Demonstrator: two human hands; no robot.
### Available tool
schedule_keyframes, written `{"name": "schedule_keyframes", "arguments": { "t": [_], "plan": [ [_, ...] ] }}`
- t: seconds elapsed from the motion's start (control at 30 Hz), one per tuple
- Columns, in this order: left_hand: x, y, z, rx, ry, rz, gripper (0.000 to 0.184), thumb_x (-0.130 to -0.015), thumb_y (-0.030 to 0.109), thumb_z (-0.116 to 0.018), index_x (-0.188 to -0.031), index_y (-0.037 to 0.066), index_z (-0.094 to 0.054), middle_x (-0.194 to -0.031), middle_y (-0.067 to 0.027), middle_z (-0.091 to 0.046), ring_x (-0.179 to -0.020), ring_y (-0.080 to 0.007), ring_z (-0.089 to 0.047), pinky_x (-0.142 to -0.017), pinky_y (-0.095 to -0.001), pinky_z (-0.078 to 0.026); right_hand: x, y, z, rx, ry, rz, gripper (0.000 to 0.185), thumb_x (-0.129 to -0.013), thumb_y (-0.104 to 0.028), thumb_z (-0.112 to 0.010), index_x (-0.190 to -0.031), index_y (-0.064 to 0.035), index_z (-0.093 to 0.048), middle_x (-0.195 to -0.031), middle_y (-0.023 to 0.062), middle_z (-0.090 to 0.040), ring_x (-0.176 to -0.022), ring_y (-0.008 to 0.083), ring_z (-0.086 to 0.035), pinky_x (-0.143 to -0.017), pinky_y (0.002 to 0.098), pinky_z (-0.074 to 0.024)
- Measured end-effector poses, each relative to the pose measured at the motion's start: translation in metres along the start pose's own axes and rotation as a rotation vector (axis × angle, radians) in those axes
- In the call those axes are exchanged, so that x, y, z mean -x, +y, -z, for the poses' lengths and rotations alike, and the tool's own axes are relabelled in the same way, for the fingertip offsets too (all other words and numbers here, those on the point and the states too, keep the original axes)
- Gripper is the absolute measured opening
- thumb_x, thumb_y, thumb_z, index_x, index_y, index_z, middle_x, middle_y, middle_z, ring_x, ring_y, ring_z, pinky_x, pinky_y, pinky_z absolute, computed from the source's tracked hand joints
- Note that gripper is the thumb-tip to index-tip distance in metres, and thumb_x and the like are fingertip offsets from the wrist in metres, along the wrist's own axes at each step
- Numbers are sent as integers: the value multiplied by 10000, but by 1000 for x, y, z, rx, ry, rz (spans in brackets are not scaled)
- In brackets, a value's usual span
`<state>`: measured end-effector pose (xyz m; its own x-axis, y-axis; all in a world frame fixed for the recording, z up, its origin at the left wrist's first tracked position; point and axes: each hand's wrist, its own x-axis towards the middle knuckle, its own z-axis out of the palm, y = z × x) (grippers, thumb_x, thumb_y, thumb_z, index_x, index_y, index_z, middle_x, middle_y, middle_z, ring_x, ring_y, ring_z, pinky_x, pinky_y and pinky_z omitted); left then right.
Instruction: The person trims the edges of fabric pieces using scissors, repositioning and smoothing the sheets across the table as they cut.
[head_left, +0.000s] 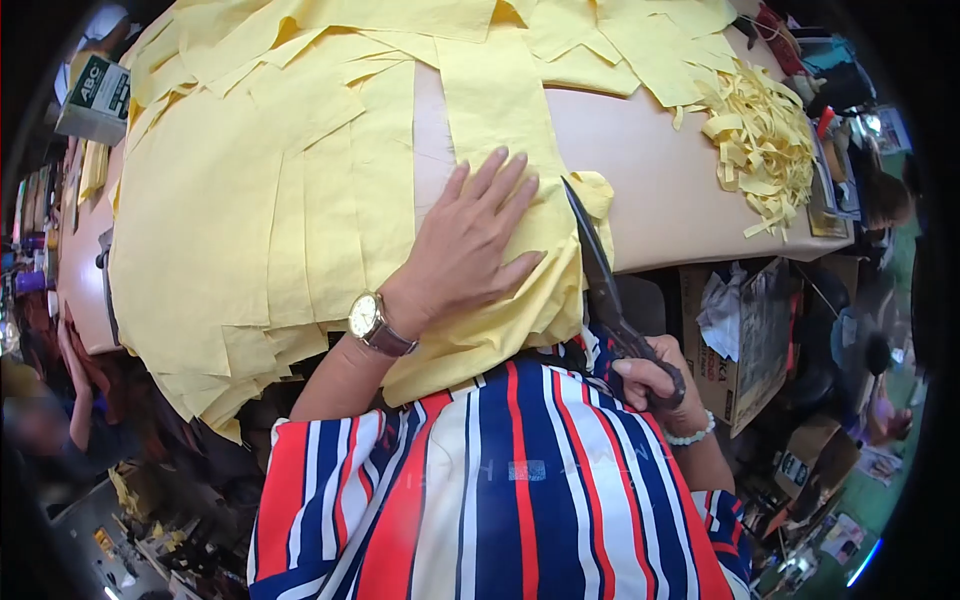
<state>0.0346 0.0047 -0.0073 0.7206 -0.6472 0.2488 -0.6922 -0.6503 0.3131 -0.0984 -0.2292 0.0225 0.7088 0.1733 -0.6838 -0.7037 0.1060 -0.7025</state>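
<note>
My left hand [470,235] lies flat with fingers stretched out on a strip of yellow cloth [495,105]. The strip runs toward me over the table edge and bunches in folds against my striped shirt. In my right hand [655,380] is a pair of large dark scissors [597,255], with my fingers wrapped round the handles. The blades look closed and point away from me, their tip beside the right edge of the yellow strip. Left of my left hand, several layers of yellow cloth [210,210] are spread and hang over the near edge.
A heap of narrow yellow scraps [760,140] sits on the table [640,180] at the right. More yellow cloth pieces [650,45] lie at the back. A cardboard box [745,340] stands below the right edge. At far left, another person's arm [78,385] shows.
</note>
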Motion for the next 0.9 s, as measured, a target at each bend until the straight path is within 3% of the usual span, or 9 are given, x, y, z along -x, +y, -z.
{"name": "schedule_keyframes", "arguments": {
  "t": [0.2, 0.4, 0.5, 0.7, 0.9],
  "plan": [
    [0, 14, -22, 61, 42, 95, 553, -830, 334, -545, -1271, 26, -415, -1318, -163, -400, -1222, -323, -368, -983, -449, -308, 10, -13, 6, 68, 17, -77, 241, -756, -173, -664, -613, -35, -529, -472, 8, -502, -390, 58, -452, -385, 189, -339],
    [-13, 26, -18, -97, 21, 46, 552, -837, 364, -524, -1267, 33, -429, -1340, -145, -383, -1264, -306, -313, -996, -552, -214, 8, -12, 9, 12, -28, -92, 253, -764, -208, -665, -644, -26, -536, -495, 10, -511, -402, 64, -468, -393, 188, -363],
    [-6, 34, -22, -119, -23, 121, 589, -850, 410, -476, -1298, 36, -395, -1371, -141, -340, -1293, -312, -261, -1009, -580, -141, 7, -5, 18, -79, -72, -21, 270, -765, -232, -658, -641, -30, -529, -497, 12, -504, -401, 73, -468, -390, 194, -369],
    [6, 45, -31, -13, -60, 225, 663, -858, 477, -416, -1354, 51, -305, -1413, -135, -265, -1314, -297, -220, -1031, -547, -135, -3, -9, 21, -103, -162, -2, 340, -742, -301, -664, -672, 4, -531, -491, 27, -480, -393, 88, -466, -381, 201, -369],
    [14, 45, -34, 20, -57, 216, 626, -857, 476, -422, -1353, 105, -332, -1414, -110, -279, -1308, -286, -241, -1032, -524, -156, -17, -10, 27, -224, -213, -26, 389, -709, -349, -682, -699, 14, -543, -496, 32, -462, -404, 110, -473, -381, 213, -378]
  ]
}}
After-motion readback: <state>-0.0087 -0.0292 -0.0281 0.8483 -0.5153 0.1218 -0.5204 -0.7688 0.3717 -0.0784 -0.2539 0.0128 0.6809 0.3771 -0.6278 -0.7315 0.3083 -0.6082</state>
